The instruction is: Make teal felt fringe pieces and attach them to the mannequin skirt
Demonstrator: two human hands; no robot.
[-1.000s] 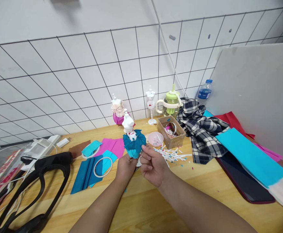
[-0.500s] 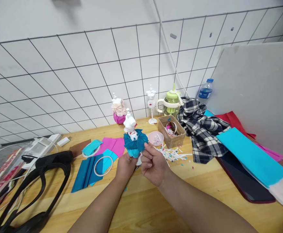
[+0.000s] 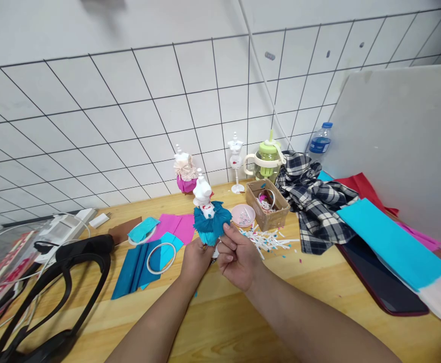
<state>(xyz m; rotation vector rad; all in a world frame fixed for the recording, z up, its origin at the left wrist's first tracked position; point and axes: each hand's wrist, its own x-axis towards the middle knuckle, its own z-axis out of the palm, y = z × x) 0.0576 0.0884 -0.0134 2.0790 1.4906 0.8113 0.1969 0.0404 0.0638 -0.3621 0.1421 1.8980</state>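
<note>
A small white mannequin (image 3: 202, 192) stands tilted slightly in front of me, wearing a gathered teal paper skirt (image 3: 211, 223) with a lighter turquoise layer below. My left hand (image 3: 196, 260) is closed around the lower part of the mannequin, under the skirt; the stand there is mostly hidden. At the skirt's right edge, my right hand (image 3: 239, 257) pinches the teal paper between thumb and finger. Left of my hands lie a roll of white tape (image 3: 161, 273), teal paper sheets (image 3: 124, 282) and pink paper (image 3: 184, 227).
Behind are a dressed mannequin (image 3: 185, 171), a bare mannequin (image 3: 237, 166), a pink dish (image 3: 239, 216), a cardboard box (image 3: 276, 221) and a green-lidded cup (image 3: 267, 161). White paper scraps (image 3: 267, 242), plaid cloth (image 3: 311, 196) and a tablet (image 3: 382, 282) lie right; a black frame (image 3: 105, 269) is left.
Almost nothing differs. The skirt's right edge and my right hand have shifted very slightly, while my left hand keeps its place on the mannequin.
</note>
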